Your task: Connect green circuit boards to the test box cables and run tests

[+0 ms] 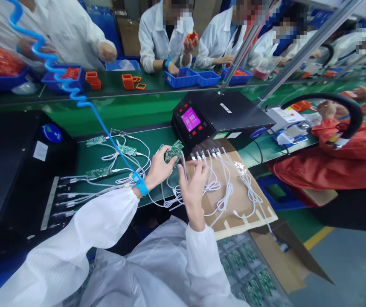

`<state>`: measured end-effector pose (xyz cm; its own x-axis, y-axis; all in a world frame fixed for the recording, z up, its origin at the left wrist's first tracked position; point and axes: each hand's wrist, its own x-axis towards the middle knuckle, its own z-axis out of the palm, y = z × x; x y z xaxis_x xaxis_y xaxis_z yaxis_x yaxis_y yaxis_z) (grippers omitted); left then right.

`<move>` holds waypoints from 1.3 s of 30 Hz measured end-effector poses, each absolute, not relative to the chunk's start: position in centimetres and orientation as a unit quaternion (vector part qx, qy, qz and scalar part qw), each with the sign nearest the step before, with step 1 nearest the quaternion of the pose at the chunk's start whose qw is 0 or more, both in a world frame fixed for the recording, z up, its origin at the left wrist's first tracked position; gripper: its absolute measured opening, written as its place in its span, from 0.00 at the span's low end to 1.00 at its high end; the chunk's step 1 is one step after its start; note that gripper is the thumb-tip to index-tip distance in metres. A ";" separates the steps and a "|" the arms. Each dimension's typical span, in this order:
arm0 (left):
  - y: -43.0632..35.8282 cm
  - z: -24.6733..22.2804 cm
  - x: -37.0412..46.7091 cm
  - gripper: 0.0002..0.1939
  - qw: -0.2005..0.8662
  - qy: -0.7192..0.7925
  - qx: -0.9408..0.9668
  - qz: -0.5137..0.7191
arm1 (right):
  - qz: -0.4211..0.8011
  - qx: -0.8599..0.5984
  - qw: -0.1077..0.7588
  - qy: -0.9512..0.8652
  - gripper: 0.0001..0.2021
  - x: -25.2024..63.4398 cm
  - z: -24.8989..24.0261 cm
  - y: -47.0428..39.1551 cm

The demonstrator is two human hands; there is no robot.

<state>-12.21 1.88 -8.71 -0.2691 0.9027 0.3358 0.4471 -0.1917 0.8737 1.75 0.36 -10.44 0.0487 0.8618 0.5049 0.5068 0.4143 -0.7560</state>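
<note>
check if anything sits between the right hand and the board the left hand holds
Nothing solid: the left hand holds the board, and only a small open gap with loose white cables beneath separates it from the right hand.

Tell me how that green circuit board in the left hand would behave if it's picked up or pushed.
The circuit board looks thin and flat, so probably stiff and light. The left hand holds it by the edges; its exposed parts seem fragile. White cables nearby could snag it.
</note>
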 end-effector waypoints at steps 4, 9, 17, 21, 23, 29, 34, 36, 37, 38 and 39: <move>2.1 -8.9 -12.1 0.11 0.223 0.614 0.555 0.516 | 0.111 -0.543 0.420 -0.718 0.12 1.2 -11.6 -2.5; 2.0 -9.0 -12.0 0.11 0.226 0.609 0.562 0.512 | 0.122 -0.552 0.379 -0.733 0.12 0.4 -12.6 -2.4; 1.9 -9.0 -12.0 0.12 0.205 0.626 0.586 0.472 | 0.124 -0.550 0.358 -0.744 0.13 0.1 -13.3 -1.5; 2.2 -9.2 -12.7 0.11 0.199 0.641 0.577 0.464 | 0.117 -0.549 0.345 -0.752 0.13 -0.3 -12.7 -1.4; 2.4 -9.4 -13.2 0.11 0.203 0.645 0.569 0.467 | 0.124 -0.541 0.339 -0.759 0.14 -0.7 -12.4 -1.2; 2.5 -8.6 -14.2 0.08 0.268 0.638 0.499 0.521 | 0.129 -0.548 0.324 -0.760 0.14 -2.3 -12.8 0.4; 2.4 -7.5 -13.8 0.09 0.375 0.608 0.419 0.561 | 0.137 -0.568 0.282 -0.761 0.11 -2.8 -13.5 1.5; 2.3 -7.4 -13.5 0.09 0.405 0.592 0.392 0.577 | 0.141 -0.559 0.283 -0.767 0.09 -2.1 -13.1 1.2; 2.2 -7.3 -13.4 0.09 0.417 0.587 0.379 0.582 | 0.141 -0.546 0.290 -0.773 0.09 -1.3 -12.7 0.8; 2.2 -7.3 -13.3 0.09 0.429 0.583 0.368 0.583 | 0.140 -0.532 0.302 -0.779 0.10 -0.3 -12.2 0.2; 2.1 -7.2 -13.1 0.09 0.443 0.581 0.358 0.582 | 0.140 -0.519 0.315 -0.783 0.11 0.9 -11.7 -0.5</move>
